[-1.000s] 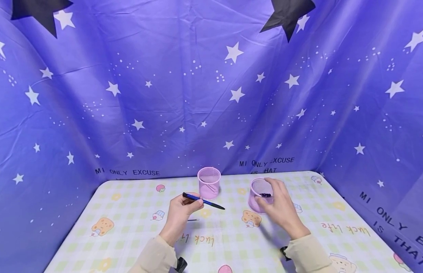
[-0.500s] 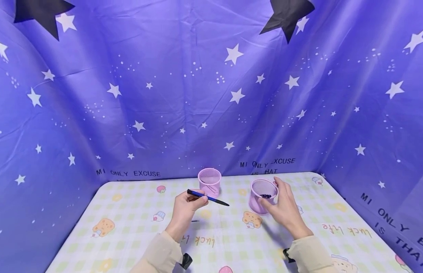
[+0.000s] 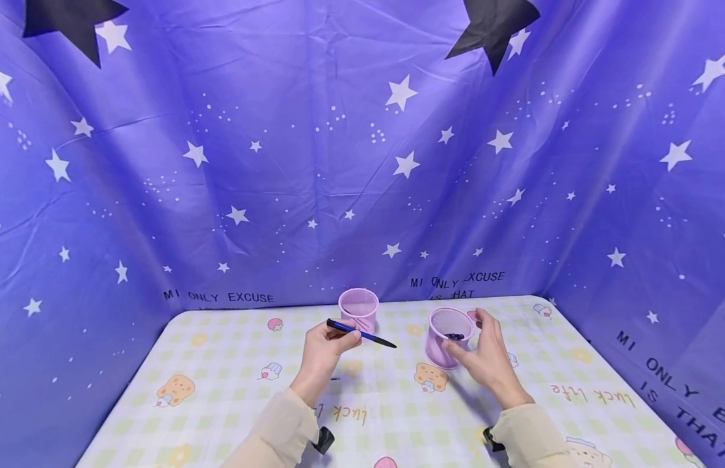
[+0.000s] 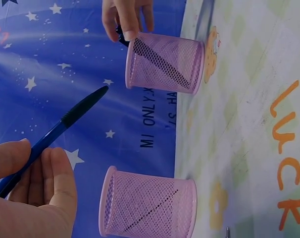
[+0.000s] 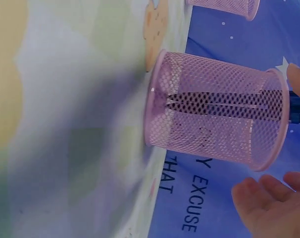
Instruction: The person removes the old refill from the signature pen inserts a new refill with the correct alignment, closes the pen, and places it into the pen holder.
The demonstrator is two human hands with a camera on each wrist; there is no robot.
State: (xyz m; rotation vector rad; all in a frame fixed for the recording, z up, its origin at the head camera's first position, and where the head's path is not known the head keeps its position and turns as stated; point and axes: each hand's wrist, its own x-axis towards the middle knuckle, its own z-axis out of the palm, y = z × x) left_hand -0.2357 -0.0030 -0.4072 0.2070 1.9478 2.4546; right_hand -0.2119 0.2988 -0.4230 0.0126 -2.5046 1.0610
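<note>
My left hand [image 3: 324, 354] pinches a blue pen with black ends [image 3: 361, 332] between thumb and fingers, above the table. The pen's black tip points right. My right hand [image 3: 487, 357] is at the right pink mesh pen cup [image 3: 441, 351], its thumb by the rim; in the right wrist view its other fingers [image 5: 254, 196] stand apart from the cup. Dark pens [image 5: 224, 105] lean inside that cup, showing through the mesh. Behind my left hand stands the other pink mesh pen cup [image 3: 359, 305], with a thin dark stick [image 4: 152, 210] inside.
A thin dark object [image 3: 335, 379] lies on the table by my left wrist, mostly hidden. The checked tablecloth [image 3: 222, 377] covers the table. A purple starry curtain [image 3: 315, 162] hangs behind and along both sides.
My left hand has moved to the right and slightly up with the pen. The fingers of my right hand have shifted right, away from the rim of the right cup.
</note>
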